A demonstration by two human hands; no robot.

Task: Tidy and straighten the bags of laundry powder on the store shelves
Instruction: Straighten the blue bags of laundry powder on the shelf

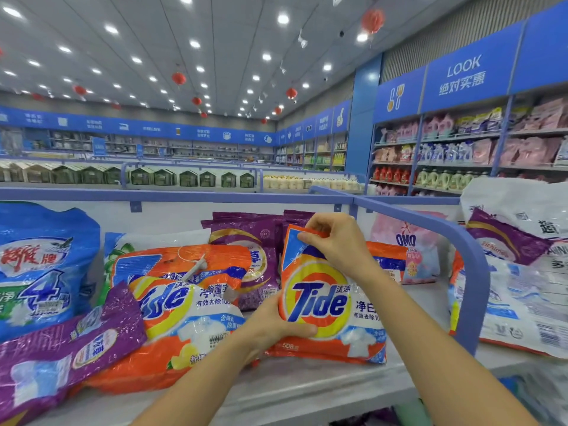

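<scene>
Centre of view: orange-and-white Tide bag (322,302) stands upright on the white shelf (307,392). Its printed face is toward the camera and its bottom edge is on the shelf surface. Both hands are on it.

The right hand (336,244) is at the bag's top edge. Its fingers curl over the top seam and the thumb presses on the front by the blue corner panel, so the seam is pinched between them. The fingertips behind the seam are hidden.

The left hand (275,322) is at the bag's lower left edge. The thumb lies across the front just under the round logo. The other fingers pass behind the bag, out of sight. The edge is clamped between thumb and fingers.

Neighbours:
- A second Tide bag (184,312) lies tilted back just left of the left hand, overlapping another orange bag behind it.
- Purple bags (246,238) stand far behind, partly covered by the held bag.
- A blue bag (40,272) stands upright at the far left.
- A loose purple bag (61,352) lies flat, near left.
- A pink OMO bag (408,244) stands right of the held bag, farther back.
- A curved blue rail (475,278) divides the shelf to the right.
- A white bag (522,287) leans beyond the rail.
</scene>
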